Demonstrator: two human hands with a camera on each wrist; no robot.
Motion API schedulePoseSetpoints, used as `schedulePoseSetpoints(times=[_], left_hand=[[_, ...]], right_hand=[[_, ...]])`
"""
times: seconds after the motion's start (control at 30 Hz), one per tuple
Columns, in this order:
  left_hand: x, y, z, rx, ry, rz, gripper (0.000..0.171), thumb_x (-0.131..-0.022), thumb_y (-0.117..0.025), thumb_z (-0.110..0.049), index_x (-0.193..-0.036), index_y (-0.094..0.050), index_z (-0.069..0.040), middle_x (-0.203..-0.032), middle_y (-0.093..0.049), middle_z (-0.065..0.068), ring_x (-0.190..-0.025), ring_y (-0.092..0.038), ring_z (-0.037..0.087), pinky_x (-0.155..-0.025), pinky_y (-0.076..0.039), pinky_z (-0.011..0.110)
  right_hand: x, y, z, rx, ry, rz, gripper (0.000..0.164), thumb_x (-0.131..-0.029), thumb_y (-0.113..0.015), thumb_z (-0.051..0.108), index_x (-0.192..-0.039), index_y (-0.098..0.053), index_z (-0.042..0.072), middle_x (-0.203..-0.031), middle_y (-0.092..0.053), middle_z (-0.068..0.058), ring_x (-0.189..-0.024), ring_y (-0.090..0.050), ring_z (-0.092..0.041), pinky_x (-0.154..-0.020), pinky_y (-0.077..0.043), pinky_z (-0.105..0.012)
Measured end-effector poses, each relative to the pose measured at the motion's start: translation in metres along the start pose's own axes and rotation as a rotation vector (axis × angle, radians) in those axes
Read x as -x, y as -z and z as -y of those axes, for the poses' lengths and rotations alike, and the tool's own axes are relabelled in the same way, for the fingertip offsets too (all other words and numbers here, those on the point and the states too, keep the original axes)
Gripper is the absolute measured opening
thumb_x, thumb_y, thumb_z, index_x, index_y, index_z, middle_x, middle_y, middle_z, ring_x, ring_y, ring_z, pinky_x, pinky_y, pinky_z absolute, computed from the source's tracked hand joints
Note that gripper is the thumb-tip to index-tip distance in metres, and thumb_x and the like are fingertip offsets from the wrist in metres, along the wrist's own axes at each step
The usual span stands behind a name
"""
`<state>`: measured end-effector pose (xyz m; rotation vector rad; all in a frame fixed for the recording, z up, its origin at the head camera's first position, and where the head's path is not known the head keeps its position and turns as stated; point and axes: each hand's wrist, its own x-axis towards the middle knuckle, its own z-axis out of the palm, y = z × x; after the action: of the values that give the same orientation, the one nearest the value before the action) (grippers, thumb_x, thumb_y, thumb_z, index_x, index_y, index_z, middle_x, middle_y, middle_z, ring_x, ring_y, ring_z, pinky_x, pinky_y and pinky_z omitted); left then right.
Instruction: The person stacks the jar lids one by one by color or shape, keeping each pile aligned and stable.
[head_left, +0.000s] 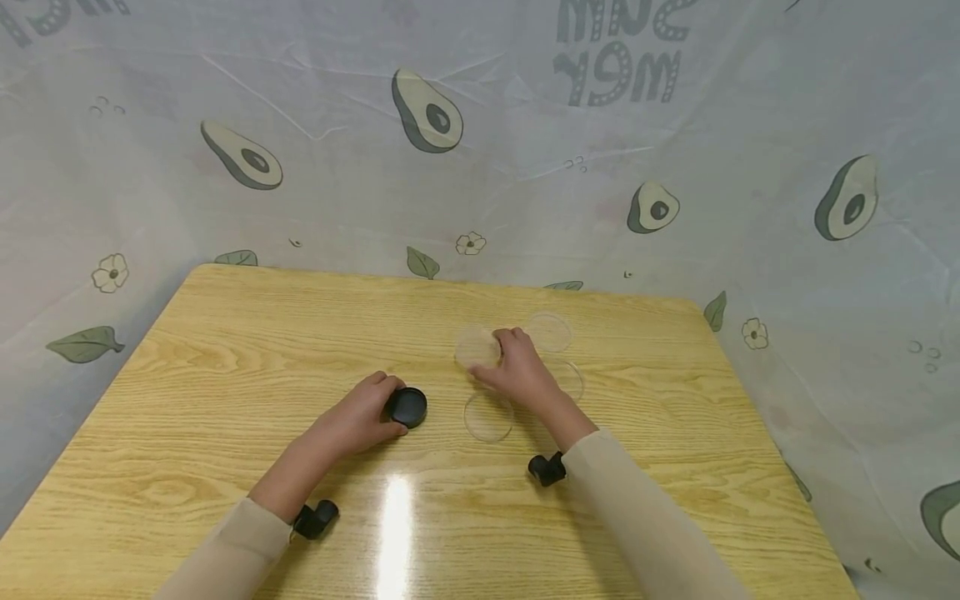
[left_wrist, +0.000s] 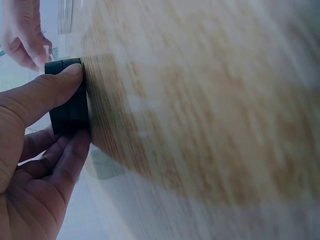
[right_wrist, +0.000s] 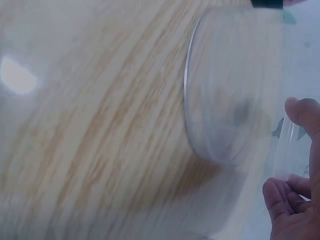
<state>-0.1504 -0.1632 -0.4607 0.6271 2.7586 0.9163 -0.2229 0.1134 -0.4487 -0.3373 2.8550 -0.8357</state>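
My left hand (head_left: 365, 417) grips a black round piece (head_left: 408, 407) between thumb and fingers, just above or on the wooden table (head_left: 247, 358). In the left wrist view this black piece (left_wrist: 70, 102) has a thin seam round its side, and the thumb lies along that side. My right hand (head_left: 522, 375) pinches a clear round dish (head_left: 474, 347) by its edge. Edge-on in the right wrist view, the held dish (right_wrist: 286, 150) sits between thumb and fingertips. Close to that hand stands another clear dish (right_wrist: 225, 90).
More clear round dishes lie about the right hand: one dish (head_left: 550, 332) behind it, another dish (head_left: 573, 377) partly hidden by the wrist, and a third dish (head_left: 488, 418) in front. A patterned cloth (head_left: 517, 192) hangs behind the table. Each wrist wears a small black camera (head_left: 546, 469).
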Motion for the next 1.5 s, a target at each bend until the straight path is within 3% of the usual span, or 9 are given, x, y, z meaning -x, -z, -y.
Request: schedulePoseSetpoints(times=[0.1, 0.53, 1.23, 1.5], left_hand=[[0.0, 0.0, 0.0, 0.002, -0.003, 0.0, 0.05, -0.086, -0.087, -0.013, -0.126, -0.062, 0.003, -0.115, -0.063, 0.017, -0.105, -0.065, 0.029, -0.092, -0.056, 0.046], [-0.001, 0.0, 0.001, 0.013, 0.006, 0.003, 0.05, -0.086, -0.087, -0.013, -0.126, -0.062, 0.004, -0.114, -0.063, 0.016, -0.103, -0.064, 0.028, -0.092, -0.056, 0.046], [-0.001, -0.001, 0.003, 0.013, 0.003, -0.001, 0.051, -0.086, -0.087, -0.014, -0.127, -0.062, 0.003, -0.113, -0.063, 0.016, -0.102, -0.063, 0.026, -0.091, -0.055, 0.046], [0.0, -0.001, 0.002, 0.013, -0.007, -0.016, 0.05, -0.085, -0.088, -0.013, -0.125, -0.063, 0.004, -0.112, -0.063, 0.016, -0.101, -0.064, 0.027, -0.09, -0.056, 0.046]], right_hand=[[0.006, 0.003, 0.003, 0.004, 0.017, 0.014, 0.082, -0.094, -0.078, 0.045, -0.153, -0.045, -0.002, -0.13, -0.055, -0.019, -0.104, -0.051, -0.027, -0.088, -0.047, -0.045], [0.031, 0.007, 0.007, 0.029, 0.086, 0.036, 0.081, -0.092, -0.08, 0.044, -0.15, -0.05, -0.002, -0.114, -0.056, -0.013, -0.095, -0.049, -0.022, -0.082, -0.046, -0.04], [0.067, 0.009, -0.008, 0.053, 0.121, 0.077, 0.076, -0.091, -0.083, 0.038, -0.148, -0.052, -0.001, -0.113, -0.057, -0.01, -0.092, -0.048, -0.018, -0.08, -0.045, -0.036], [0.074, 0.008, -0.013, 0.066, 0.142, 0.079, 0.075, -0.09, -0.083, 0.04, -0.146, -0.054, -0.001, -0.123, -0.059, -0.012, -0.1, -0.052, -0.019, -0.088, -0.048, -0.04]])
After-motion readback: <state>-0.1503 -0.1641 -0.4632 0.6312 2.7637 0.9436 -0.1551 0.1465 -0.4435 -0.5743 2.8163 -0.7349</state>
